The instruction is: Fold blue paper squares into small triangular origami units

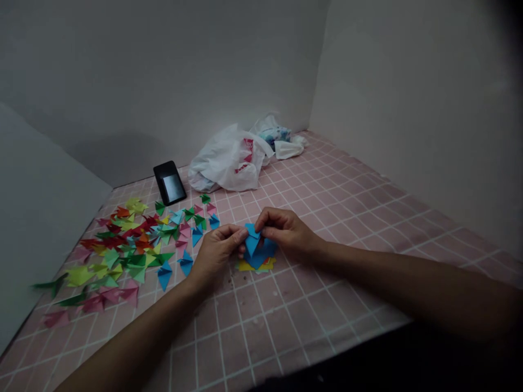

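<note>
Small folded blue paper piece (252, 243) is positioned between the left hand (220, 246) and right hand (288, 231), over flat blue and yellow paper sheets (261, 258). Left hand pinches its left edge; right hand, its upper right edge. Multicoloured folded-paper shapes (136, 261) lie left.

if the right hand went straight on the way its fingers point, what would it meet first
The blue folded paper at its fingertips comes first; just beyond that, the right hand would likely meet the left hand, though depth is hard to judge.
</note>
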Demonstrator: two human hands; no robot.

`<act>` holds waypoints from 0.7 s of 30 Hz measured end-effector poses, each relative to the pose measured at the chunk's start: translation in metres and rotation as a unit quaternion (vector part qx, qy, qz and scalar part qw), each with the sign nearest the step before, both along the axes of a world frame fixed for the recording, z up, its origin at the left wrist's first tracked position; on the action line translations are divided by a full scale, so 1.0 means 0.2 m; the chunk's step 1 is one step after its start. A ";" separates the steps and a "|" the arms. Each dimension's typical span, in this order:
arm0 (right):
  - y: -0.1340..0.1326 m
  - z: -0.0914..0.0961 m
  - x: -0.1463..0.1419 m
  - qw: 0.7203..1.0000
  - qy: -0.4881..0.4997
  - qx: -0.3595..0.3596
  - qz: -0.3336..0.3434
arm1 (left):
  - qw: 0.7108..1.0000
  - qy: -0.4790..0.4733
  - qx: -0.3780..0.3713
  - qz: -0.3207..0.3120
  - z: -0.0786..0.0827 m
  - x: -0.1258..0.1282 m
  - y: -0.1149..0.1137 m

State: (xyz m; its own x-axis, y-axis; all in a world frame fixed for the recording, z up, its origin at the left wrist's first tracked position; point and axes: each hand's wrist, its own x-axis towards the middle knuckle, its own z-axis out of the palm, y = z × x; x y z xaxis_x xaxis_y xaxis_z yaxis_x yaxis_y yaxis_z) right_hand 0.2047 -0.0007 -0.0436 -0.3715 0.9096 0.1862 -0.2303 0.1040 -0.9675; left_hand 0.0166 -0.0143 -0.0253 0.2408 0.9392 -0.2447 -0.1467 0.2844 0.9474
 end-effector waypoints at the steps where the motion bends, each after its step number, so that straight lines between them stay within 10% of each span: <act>1: 0.00 0.00 0.00 1.000 0.000 0.007 -0.003 | 1.000 0.001 0.001 0.000 0.00 0.00 0.00; 21: 0.02 -0.02 0.01 0.998 -0.035 0.056 -0.021 | 1.000 0.020 0.021 0.000 0.02 0.00 0.00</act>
State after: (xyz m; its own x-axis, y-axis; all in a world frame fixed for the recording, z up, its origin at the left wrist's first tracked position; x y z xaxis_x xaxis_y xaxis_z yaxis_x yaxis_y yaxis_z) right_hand 0.2074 0.0037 -0.0475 -0.3490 0.8993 0.2635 -0.1565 0.2213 -0.9626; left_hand 0.0165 -0.0133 -0.0216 0.2310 0.9490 -0.2145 -0.1080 0.2441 0.9637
